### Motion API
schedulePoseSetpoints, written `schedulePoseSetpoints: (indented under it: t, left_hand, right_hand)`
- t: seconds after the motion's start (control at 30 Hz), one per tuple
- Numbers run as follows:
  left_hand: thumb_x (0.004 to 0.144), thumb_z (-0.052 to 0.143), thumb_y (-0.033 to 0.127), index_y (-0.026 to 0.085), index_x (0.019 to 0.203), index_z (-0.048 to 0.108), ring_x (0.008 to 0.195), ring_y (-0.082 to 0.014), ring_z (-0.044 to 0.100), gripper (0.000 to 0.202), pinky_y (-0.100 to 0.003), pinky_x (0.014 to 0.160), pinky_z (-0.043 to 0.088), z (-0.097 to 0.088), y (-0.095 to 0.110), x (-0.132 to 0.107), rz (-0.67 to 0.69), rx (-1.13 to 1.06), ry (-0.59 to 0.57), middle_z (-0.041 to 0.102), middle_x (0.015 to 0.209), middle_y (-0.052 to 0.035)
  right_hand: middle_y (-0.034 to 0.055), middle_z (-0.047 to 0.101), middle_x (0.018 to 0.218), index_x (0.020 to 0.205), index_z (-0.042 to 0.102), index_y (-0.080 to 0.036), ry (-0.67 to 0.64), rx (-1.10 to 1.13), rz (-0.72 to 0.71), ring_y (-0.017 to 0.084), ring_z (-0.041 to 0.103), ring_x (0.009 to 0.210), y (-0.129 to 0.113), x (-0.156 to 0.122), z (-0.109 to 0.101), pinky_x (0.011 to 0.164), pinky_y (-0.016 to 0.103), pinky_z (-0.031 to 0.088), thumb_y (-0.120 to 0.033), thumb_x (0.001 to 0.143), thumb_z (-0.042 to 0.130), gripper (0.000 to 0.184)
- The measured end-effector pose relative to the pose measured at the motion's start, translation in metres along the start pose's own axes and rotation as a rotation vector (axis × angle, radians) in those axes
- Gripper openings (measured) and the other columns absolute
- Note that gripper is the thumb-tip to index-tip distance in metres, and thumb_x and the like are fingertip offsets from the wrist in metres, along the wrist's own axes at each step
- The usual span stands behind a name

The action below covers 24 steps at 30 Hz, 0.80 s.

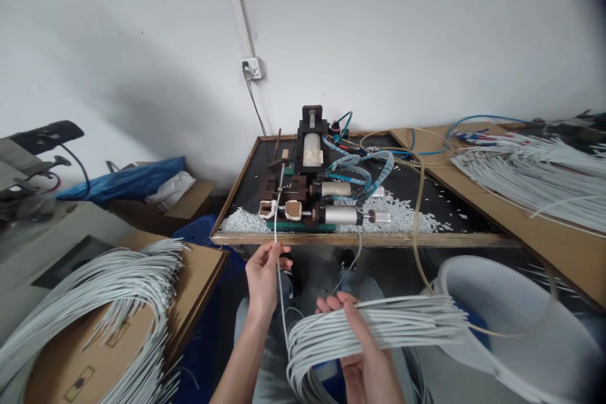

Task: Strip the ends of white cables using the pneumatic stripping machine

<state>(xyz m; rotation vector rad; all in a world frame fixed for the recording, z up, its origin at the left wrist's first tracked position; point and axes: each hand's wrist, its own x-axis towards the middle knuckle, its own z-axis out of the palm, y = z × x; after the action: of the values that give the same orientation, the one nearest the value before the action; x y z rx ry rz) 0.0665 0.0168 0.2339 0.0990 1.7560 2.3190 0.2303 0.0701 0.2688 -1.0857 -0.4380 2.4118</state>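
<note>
A white bucket (516, 322) stands below the table's (360, 240) front edge; a wall socket (253, 67) sits above its back-left corner.

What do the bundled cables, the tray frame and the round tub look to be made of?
Cables in the right hand: pale grey matte plastic sheathing, probably PVC; they bend in loose loops. Tray frame: unfinished wood, tan with visible grain. Tub: smooth white plastic, judging by its thin, slightly glossy rim.

A small wire-processing workshop: a pneumatic machine (315, 186) on a bench (360, 240), cut cable bundles (530, 167) around.
</note>
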Motion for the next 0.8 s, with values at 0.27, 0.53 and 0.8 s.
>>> schedulePoseSetpoints:
  t: [0.27, 0.53, 0.8]
  left_hand:
    - [0.069, 0.077, 0.036, 0.013, 0.076, 0.068, 0.047, -0.0104, 0.060, 0.026, -0.021, 0.049, 0.048, 0.000, -0.003, 0.001, -0.052, 0.000, 0.001, 0.072, 0.073, -0.0041]
    - [0.070, 0.077, 0.036, 0.012, 0.076, 0.068, 0.047, -0.0105, 0.058, 0.026, -0.022, 0.048, 0.046, 0.001, 0.001, 0.001, -0.058, -0.003, -0.009, 0.073, 0.073, -0.0046]
    - [0.070, 0.076, 0.038, 0.012, 0.080, 0.069, 0.049, -0.0111, 0.058, 0.028, -0.022, 0.049, 0.046, -0.003, 0.003, 0.003, -0.056, -0.023, -0.036, 0.070, 0.069, -0.0034]
  right_hand:
    - [0.0036, 0.077, 0.077, 0.080, 0.073, -0.019, -0.050, -0.028, -0.073, 0.025, 0.073, 0.083, 0.001, 0.003, 0.009, 0.091, 0.044, 0.053, -0.041, 0.057, 0.089, 0.036]
    - [0.0034, 0.078, 0.081, 0.085, 0.071, -0.019, -0.014, 0.014, -0.082, 0.025, 0.073, 0.084, 0.008, 0.009, 0.001, 0.085, 0.039, 0.054, -0.041, 0.057, 0.089, 0.039]
    - [0.0046, 0.078, 0.097, 0.096, 0.071, -0.020, -0.031, -0.015, 0.004, 0.025, 0.072, 0.097, 0.005, 0.013, -0.006, 0.090, 0.036, 0.055, -0.038, 0.057, 0.089, 0.047]
